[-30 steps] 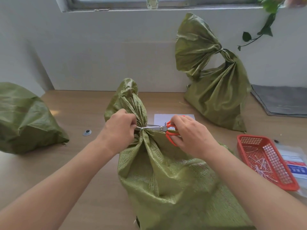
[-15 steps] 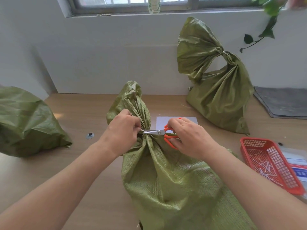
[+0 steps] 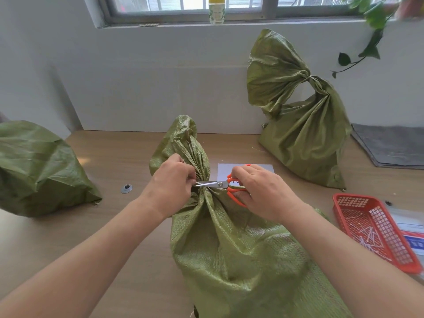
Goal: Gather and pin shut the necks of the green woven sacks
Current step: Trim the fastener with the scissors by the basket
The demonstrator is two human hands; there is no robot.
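Sack neck [image 3: 195, 157] gripped in left hand [image 3: 171, 180]; right hand [image 3: 263, 191] holds scissors [image 3: 215, 184] beside.

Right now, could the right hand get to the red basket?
Probably yes. The basket lies just right of the right hand with nothing between them, but that hand grips the scissors at the neck of the sack, so it would have to let go first.

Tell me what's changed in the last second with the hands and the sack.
Nothing has visibly moved; only the view tilts up slightly. The left hand still grips the neck of the front sack, and the right hand still holds the orange scissors at it.
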